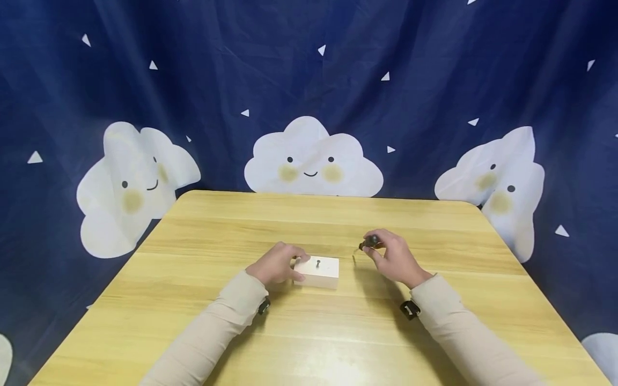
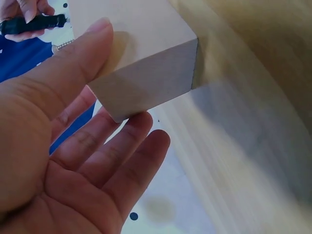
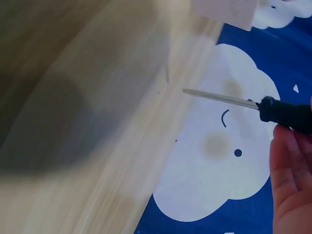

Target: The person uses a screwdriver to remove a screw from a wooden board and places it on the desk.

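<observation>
Left hand (image 1: 277, 262) pinching, between thumb and fingers, the left end of a pale rectangular wooden block (image 1: 316, 281), which lies on a yellow wood-grain table (image 1: 193, 241) well inside the far and side edges. A small threaded metal screw (image 1: 318, 263) stands in the block's top face. Right hand (image 1: 396, 260) gripping a black-handled screwdriver (image 1: 370, 241) (slender metal tip apart from the block's right end); tabletop extends beyond both hands.

The block (image 1: 318, 272) is pale (screwdriver handle (image 3: 286, 113) black), the table (image 1: 309, 327) yellow wood-grained.
</observation>
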Demonstrator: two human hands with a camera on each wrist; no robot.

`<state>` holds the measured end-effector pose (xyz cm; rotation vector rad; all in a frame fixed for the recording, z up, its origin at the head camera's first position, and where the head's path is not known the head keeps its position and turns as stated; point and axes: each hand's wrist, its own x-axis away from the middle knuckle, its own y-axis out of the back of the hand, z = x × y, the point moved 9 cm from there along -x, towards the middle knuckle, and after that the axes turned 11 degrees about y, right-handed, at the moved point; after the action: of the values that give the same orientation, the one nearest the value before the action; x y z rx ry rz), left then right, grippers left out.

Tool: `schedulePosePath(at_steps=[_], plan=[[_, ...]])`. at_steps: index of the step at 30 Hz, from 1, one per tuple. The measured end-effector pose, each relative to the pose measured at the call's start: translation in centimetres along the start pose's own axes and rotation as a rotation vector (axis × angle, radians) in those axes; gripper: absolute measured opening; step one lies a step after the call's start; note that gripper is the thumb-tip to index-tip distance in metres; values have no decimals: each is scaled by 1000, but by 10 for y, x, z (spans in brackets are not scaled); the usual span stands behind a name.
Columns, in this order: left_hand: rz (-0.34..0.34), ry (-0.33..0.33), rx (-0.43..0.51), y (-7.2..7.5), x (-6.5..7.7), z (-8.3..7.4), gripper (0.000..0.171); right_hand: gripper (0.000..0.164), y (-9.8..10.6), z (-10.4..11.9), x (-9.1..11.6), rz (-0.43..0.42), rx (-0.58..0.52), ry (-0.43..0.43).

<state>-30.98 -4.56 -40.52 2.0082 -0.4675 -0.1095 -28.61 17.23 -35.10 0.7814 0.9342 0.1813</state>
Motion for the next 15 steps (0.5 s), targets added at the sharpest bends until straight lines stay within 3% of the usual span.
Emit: schedulePosePath(at_steps=[5,10,15], plan=[[10,2,3,-1,1,0,50,40,9,1,-3,-133,-47,-5],[7,20,11,-2,2,3,49,57,13,7,-6,-233,-109,41],[5,16,10,0,0,2,49,56,30,42,-20,-282,-85,103]])
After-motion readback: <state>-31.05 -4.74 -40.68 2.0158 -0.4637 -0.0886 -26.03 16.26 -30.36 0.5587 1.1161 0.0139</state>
